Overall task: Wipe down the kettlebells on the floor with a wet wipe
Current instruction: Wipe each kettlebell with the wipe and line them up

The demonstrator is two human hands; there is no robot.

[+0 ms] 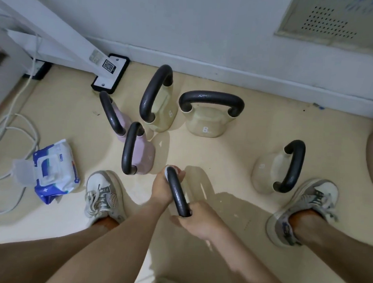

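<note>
Between my feet, a dark kettlebell handle (178, 195) is held at both ends. My left hand (163, 188) grips its far end with a white wet wipe (169, 170) wrapped round the bar. My right hand (199, 224) grips the near end. The body of this kettlebell is hidden. Two pink kettlebells (143, 155) (116, 117) stand to the left. Behind them are two beige ones marked 8 (163, 110) (206, 123). One more beige kettlebell (269, 172) stands by my right shoe.
An open blue and white wet wipe pack (54, 172) lies on the floor at left, beside white cables (13, 129). My shoes (103, 193) (306, 207) flank the held handle. A white frame foot (110, 74) and the wall's baseboard (248, 77) close off the far side.
</note>
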